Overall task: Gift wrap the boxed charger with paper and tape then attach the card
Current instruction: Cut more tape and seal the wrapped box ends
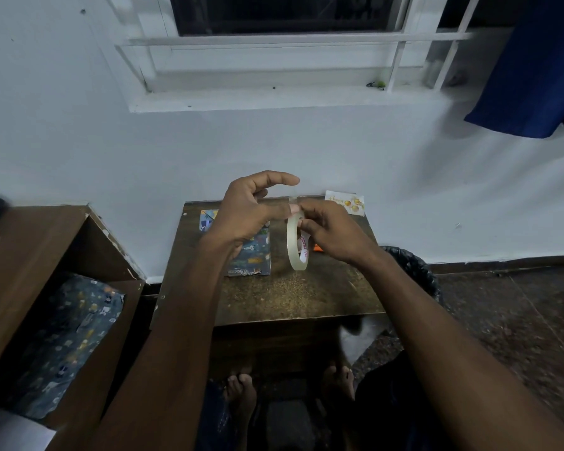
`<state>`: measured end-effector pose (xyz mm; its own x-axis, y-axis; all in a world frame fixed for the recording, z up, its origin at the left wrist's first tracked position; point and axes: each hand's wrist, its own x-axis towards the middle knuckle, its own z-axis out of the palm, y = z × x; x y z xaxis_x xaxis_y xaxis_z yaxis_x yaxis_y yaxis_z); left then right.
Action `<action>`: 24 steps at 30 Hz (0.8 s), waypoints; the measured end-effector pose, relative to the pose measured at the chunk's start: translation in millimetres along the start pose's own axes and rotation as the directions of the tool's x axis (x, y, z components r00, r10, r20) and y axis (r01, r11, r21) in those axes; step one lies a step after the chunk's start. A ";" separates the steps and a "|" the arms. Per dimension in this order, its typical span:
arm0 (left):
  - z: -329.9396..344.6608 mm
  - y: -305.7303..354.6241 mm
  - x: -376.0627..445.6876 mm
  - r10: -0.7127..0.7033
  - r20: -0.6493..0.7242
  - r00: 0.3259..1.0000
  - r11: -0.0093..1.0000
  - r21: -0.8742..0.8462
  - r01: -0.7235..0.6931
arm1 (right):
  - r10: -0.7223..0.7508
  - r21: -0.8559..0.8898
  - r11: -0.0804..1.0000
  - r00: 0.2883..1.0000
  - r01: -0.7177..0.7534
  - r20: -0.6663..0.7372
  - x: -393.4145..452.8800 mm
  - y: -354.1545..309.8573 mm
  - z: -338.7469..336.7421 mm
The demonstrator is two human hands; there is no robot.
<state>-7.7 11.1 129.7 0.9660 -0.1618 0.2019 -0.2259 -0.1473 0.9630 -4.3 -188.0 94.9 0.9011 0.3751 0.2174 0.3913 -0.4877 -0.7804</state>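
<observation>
The right hand [331, 231] has its grip closed on the roll of clear tape [297, 243], fingers curled over the top of the ring so the roll hangs upright on edge above the worktop [293, 294]. The left hand [248, 211] meets it at the top of the roll, thumb and a finger pinching what looks like the free end of the tape; its index finger arches loosely above, touching nothing. Whether a strip is already drawn out between the two hands is too faint to tell. Just left of the roll, partly under the left wrist, the wrapped box [251, 252] lies flat on the worktop, covered in dark blue paper printed with small animals. At the far right corner of the worktop, against the white wall, the card [345, 201] lies with gold balloons on its face, well apart from the box. A small orange object [318, 248] shows behind the right hand; what it is cannot be made out. To the left, a wooden shelf holds a sheet of wrapping paper [69, 340] in the same pattern. A black bin [414, 265] stands on the floor beside the worktop's right edge.
</observation>
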 end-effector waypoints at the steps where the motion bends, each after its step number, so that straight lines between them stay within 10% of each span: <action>1: 0.6 -0.4 0.3 -0.001 -0.010 1.000 1.000 0.001 0.001 | 0.001 0.002 1.000 1.000 -0.001 -0.015 -0.7 -1.1 -0.7; 24: 6.8 4.0 -5.0 0.009 0.027 1.000 0.997 0.075 -0.011 | 0.014 0.008 1.000 0.999 -0.014 -0.034 -1.7 2.6 -4.4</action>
<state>-14.3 4.7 131.4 0.9601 -0.1895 0.2055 -0.2453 -0.2182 0.9446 -4.0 -193.4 95.1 0.9124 0.3412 0.2262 0.3772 -0.4862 -0.7882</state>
